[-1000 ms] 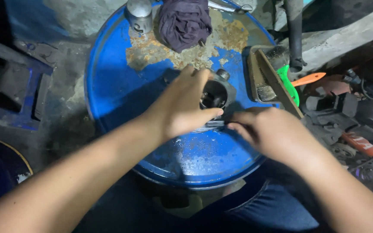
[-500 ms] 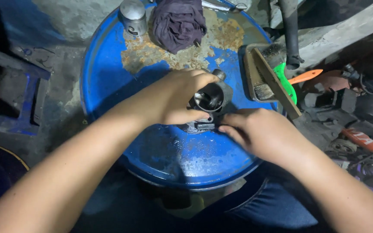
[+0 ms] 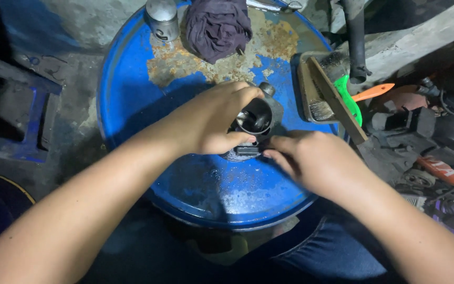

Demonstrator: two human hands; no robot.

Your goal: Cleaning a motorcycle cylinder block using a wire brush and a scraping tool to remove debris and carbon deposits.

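From the head camera, a dark metal cylinder part sits on the top of a blue drum, a little right of the drum's centre. Its round bore opens upward toward the camera, so its long axis stands roughly upright, leaning slightly away from the person. A flat, darker base shows beneath it at the near side.

The left hand curls over the part from the left, thumb below and fingers wrapped over the top rim, gripping it closed. The right hand lies just beside the part on its near right, fingertips touching the base; whether they pinch anything cannot be told.

The drum lid is scuffed, with a wide rust patch across its far half. A crumpled dark cloth lies on that patch, and a small silver can stands left of it at the far rim. A wire brush with a wooden handle rests along the right edge, a green and orange tool beside it. Around the drum is grimy concrete floor, with dark engine parts heaped at right.

Compared with half a second before, the left hand has slid further over the part's rim, and the right hand has drawn in closer to the base.
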